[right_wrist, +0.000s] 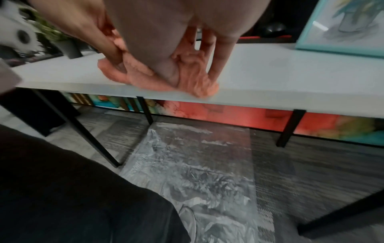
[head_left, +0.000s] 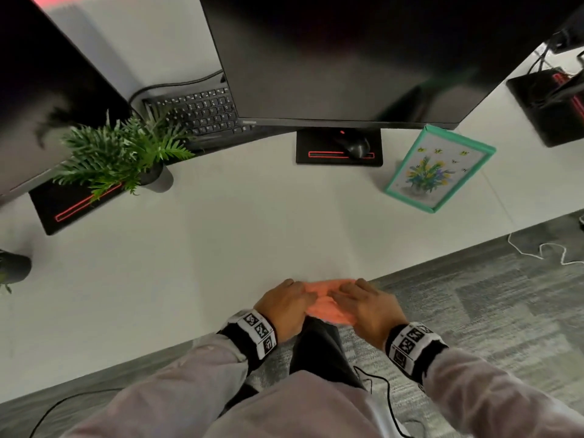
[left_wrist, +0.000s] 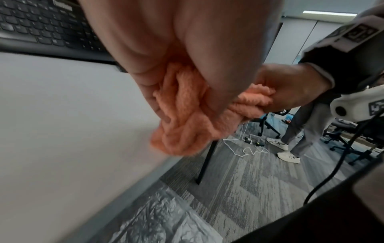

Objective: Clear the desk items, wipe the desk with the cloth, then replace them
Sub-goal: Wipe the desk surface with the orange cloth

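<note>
orange cloth (head_left: 322, 300) is bunched in the fingers of both the left hand (head_left: 284, 306) and right hand (head_left: 368, 306) at the surface (head_left: 221, 248) edge. beyond the fingers the surface lies bare, so clearing looks done, with the plant (head_left: 126, 150) and framed picture (head_left: 439, 167) likely yet to be replaced.

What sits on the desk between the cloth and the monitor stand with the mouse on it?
Nothing: in the head view, bare desk runs from the cloth to the stand.
</note>
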